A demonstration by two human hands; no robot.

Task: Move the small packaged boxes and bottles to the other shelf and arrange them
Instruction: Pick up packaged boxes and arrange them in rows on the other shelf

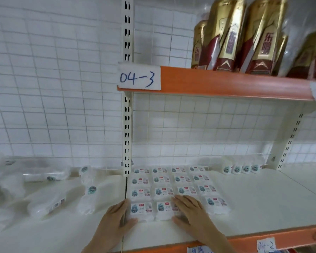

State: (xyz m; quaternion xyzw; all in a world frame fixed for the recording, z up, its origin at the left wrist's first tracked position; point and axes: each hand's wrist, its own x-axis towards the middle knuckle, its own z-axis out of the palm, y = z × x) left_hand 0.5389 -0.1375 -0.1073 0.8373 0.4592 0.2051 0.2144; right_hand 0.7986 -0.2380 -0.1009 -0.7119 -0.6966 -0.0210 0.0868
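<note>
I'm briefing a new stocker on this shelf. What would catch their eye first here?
Probably the grid of small white packaged boxes laid flat on the lower shelf, with the left hand and right hand pressing on its front row. Next, the handwritten label 04-3 on the orange upper shelf edge, and the tall gold and red packages standing above it.

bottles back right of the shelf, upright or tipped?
Upright. The four small bottles stand side by side by the back wall, labels facing out.
</note>
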